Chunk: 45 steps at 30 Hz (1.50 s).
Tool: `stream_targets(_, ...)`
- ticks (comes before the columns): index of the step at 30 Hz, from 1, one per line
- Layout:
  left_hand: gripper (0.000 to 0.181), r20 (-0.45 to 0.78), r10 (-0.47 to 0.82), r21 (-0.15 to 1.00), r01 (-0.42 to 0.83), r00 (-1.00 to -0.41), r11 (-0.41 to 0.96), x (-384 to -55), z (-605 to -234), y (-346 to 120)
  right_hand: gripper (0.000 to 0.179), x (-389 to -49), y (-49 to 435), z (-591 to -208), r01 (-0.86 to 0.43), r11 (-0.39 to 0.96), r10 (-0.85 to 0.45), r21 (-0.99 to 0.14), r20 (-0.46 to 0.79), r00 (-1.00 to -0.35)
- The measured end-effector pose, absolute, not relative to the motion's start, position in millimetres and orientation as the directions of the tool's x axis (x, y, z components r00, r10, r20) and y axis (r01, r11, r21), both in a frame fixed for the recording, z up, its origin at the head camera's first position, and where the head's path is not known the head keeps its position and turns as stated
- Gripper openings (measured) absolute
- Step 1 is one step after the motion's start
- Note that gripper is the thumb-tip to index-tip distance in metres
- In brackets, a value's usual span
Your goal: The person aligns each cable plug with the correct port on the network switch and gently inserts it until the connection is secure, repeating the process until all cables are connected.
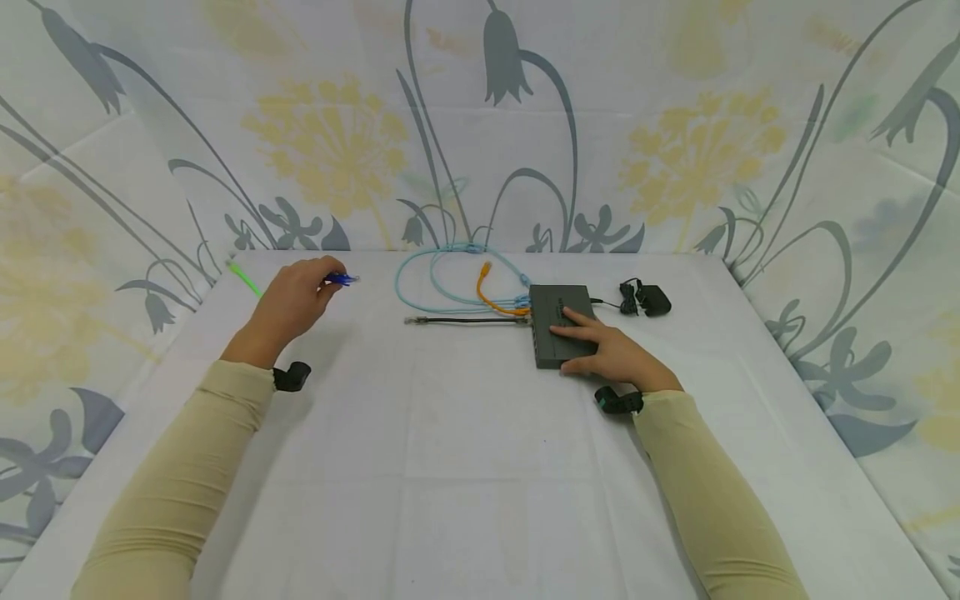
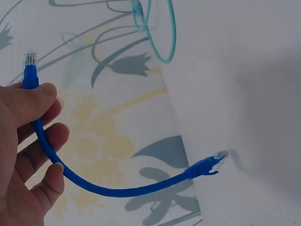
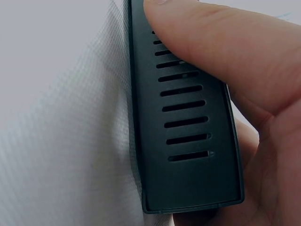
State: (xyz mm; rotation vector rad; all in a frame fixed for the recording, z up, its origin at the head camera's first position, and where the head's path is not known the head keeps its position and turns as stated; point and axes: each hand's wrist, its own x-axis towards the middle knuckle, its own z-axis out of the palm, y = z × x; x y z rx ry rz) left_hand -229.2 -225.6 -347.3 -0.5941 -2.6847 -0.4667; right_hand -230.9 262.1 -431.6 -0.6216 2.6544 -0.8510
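Note:
My left hand [image 1: 288, 304] pinches a short blue Ethernet cable [image 2: 117, 192] just below one clear plug, between thumb and fingers. In the left wrist view the cable curves down and right to its other plug [image 2: 207, 165], which hangs free. My right hand [image 1: 611, 354] rests on a black network switch [image 1: 558, 354], fingers spread over its top. The thumb [image 3: 197, 33] lies against the slotted near side. Light blue [image 1: 405, 290], orange [image 1: 483, 283] and black [image 1: 465, 321] cables run from the left side of the switch.
A black power adapter [image 1: 654, 300] with a bundled cord lies right of the switch, its lead running to the switch. A bright green strip [image 1: 244, 279] shows at the far left, partly behind my left hand. Flower-patterned cloth [image 1: 480, 167] rises behind the white table [image 1: 450, 467].

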Motion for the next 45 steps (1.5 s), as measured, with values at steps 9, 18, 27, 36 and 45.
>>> stream_targets(9, 0.021, 0.356, 0.353, 0.297, 0.463, -0.865, 0.835, -231.7, -343.2, -210.4, 0.072, -230.9, 262.6, -430.3, -0.32, 0.732, -0.485, -0.602, -0.13, -0.865)
stream_targets(18, 0.025, 0.247, 0.376, 0.314, 0.441, -0.893, 0.841, -234.7, -348.5, -190.5, 0.074, -230.1, 262.6, -431.9, -0.331, 0.732, -0.493, -0.595, -0.127, -0.861)
stream_targets(27, 0.021, 0.192, 0.399, 0.369, 0.443, -0.897, 0.817, -236.0, -358.7, -169.3, 0.074, -229.4, 262.9, -430.8, -0.327, 0.736, -0.488, -0.593, -0.129, -0.863)
stream_targets(36, 0.02, 0.143, 0.424, 0.379, 0.445, -0.894, 0.811, -241.4, -369.8, -150.9, 0.074, -229.4, 261.9, -430.1, -0.333, 0.734, -0.493, -0.592, -0.127, -0.861)
stream_targets(45, 0.021, 0.073, 0.441, 0.386, 0.433, -0.895, 0.815, -246.5, -375.1, -132.0, 0.074, -228.9, 261.2, -429.9, -0.327, 0.734, -0.49, -0.596, -0.13, -0.862)
